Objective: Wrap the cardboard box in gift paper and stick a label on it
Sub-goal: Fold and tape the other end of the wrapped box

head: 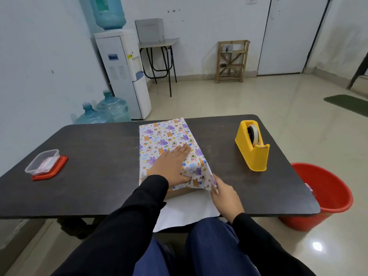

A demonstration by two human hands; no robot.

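the left hand (171, 166) lay flat with straight fingers (182, 150) on the colourful animal-print gift paper (165, 134) over the brown cardboard box (177, 193), while the right hand (225, 198) pinched the paper's near corner.

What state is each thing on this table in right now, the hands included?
gift paper: folded over the box, near end loose, white side showing.
cardboard box: mostly covered, near end bare.
left hand: flat, pressing the paper on top.
right hand: pinching the paper's near right edge.
tape dispenser: upright, roll loaded.
plastic container: resting on its red lid.
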